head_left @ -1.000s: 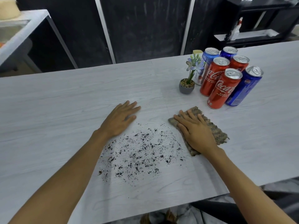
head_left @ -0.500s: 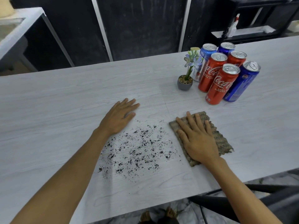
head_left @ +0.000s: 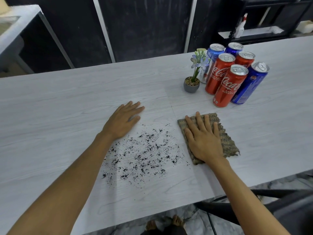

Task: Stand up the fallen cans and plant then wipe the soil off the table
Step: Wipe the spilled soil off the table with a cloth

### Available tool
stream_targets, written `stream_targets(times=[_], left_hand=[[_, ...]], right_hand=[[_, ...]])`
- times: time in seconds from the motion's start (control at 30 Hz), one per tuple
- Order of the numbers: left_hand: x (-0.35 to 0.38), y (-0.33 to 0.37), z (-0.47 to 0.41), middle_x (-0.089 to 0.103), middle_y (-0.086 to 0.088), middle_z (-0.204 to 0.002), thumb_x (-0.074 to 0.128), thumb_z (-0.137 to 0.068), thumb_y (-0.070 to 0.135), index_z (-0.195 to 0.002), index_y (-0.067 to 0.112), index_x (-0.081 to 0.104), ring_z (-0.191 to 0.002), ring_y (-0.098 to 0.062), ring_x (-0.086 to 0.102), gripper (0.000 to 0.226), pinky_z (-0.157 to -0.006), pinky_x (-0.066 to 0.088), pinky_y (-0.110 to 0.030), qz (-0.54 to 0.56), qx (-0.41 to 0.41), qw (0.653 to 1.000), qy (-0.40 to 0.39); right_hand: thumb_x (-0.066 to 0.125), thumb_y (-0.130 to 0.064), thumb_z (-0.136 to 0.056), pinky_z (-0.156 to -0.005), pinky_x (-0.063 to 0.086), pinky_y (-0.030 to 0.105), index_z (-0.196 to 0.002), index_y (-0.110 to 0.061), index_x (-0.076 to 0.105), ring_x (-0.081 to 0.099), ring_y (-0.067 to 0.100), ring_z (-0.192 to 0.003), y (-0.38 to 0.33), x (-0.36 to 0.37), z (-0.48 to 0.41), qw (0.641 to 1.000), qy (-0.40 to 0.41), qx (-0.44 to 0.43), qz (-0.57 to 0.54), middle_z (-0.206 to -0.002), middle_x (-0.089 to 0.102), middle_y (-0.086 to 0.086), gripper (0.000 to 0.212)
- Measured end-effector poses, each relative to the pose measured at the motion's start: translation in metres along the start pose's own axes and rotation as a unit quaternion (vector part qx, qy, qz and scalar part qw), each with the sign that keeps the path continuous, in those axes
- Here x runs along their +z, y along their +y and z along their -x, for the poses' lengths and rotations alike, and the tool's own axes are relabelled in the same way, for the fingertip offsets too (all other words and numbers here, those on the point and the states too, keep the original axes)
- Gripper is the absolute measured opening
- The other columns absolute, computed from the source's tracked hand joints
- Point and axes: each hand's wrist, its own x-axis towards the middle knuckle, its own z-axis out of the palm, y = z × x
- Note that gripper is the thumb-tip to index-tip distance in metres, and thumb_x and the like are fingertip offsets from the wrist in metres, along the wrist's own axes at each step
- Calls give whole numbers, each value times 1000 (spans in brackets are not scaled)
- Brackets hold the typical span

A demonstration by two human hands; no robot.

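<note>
The right hand (head_left: 204, 141) lies flat, fingers spread, on the cloth (head_left: 225, 141), just right of the soil (head_left: 144, 153) on the bench (head_left: 67, 102). The left hand (head_left: 122, 121) rests open and empty beside the soil. The cans (head_left: 233, 75) and plant (head_left: 192, 82) stand upright at the far right.

Rough woven cloth (head_left: 227, 141), matt woodgrain table (head_left: 67, 102)
</note>
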Motion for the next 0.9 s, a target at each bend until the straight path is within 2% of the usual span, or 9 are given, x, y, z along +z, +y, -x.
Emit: stream_targets(times=[0.13,0.23,0.4,0.5,0.57,0.6,0.73,0.8,0.9], left_hand=[[-1,0,-1,19,18,-157,34,-102,46,-146,41,33,-146,-1,6,45,-120,1,-31,1,1,1000,-3],[-1,1,0,18,18,-157,33,-102,46,-147,40,31,-147,-2,5,45,-120,0,-31,-8,2,1000,-3],[0,2,1,16,16,-158,31,-103,46,-148,40,29,-147,-3,5,46,-121,0,-33,-19,2,1000,-7],[0,1,1,16,17,-158,30,-103,47,-148,40,29,-147,-3,5,46,-121,1,-34,-19,4,1000,-3],[0,1,1,17,16,-158,31,-103,47,-148,41,29,-147,-3,5,45,-121,1,-34,-19,5,1000,-4],[0,1,1,17,17,-158,31,-103,46,-148,41,30,-147,-3,5,45,-121,1,-34,-18,5,1000,-3],[1,0,1,17,18,-157,31,-103,47,-147,42,30,-146,-1,4,45,-121,1,-32,-14,3,1000,-1],[1,0,1,17,19,-157,31,-103,46,-147,42,30,-146,0,4,44,-120,0,-31,-16,2,1000,-1],[1,0,1,17,18,-157,31,-103,47,-147,42,30,-147,-1,4,45,-120,-1,-29,-17,4,1000,0]], right_hand=[[-1,-63,-89,-118,-8,38,-148,-47,1,-16,14,-145,10,-2,32,997,-11,-80,-13,-158,-13,-11,61],[4,-62,-92,-119,-3,37,-147,-49,8,-10,12,-146,18,-2,39,998,14,-68,-5,-158,-9,-10,57],[14,-49,-97,-119,13,37,-145,-31,37,17,13,-145,8,5,37,994,79,-56,-58,-154,27,-7,56],[24,-44,-99,-119,15,34,-143,-31,40,22,8,-143,8,3,43,982,86,-51,-160,-152,33,-7,49],[27,-42,-100,-119,15,34,-144,-34,38,22,6,-143,0,2,49,972,77,-62,-213,-153,31,-9,46],[26,-43,-101,-119,13,34,-144,-35,36,20,6,-143,-7,2,53,973,66,-75,-206,-153,29,-11,46],[10,-54,-99,-119,-3,38,-148,-43,16,-7,14,-147,-25,9,66,992,22,-114,-46,-158,1,-11,51],[4,-58,-97,-119,-7,42,-148,-48,4,-17,16,-146,-20,8,62,996,12,-94,0,-158,-11,-9,52],[1,-59,-95,-118,-5,46,-148,-47,1,-17,18,-146,-11,5,46,999,11,-36,16,-159,-12,-7,55]])
